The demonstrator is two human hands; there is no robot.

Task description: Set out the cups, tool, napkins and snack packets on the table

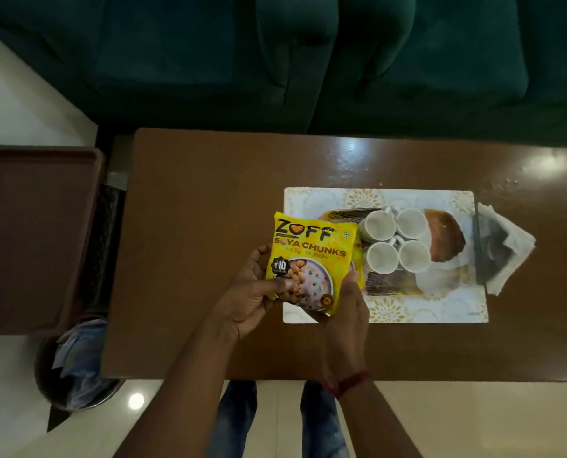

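- A person's left hand [255,292] grips the lower left corner of a yellow Zoff soya chunks packet [311,259], thumb pressed across its printed front and fingers curled behind it.
- The right hand [344,312] pinches the packet's lower right edge, fingers closed on it; a red thread band [348,385] circles that wrist.
- The packet is held face up above the near left corner of a white placemat with gold motifs [434,309], which lies on a brown wooden table [202,209].
- 4 white cups [396,239] stand upright in a tight 2-by-2 cluster on the placemat, touching one another, just right of the held packet.
- A second yellow packet [359,259] shows as a strip behind the first; how many more lie under it cannot be told.
- A stack of white napkins [506,246] overhangs the placemat's right edge; their number cannot be counted.
- 1 brown tray [34,233] sits left of the table, with 1 dark bin [77,368] beneath its near end.
- A green sofa [308,61] lines the table's far side.
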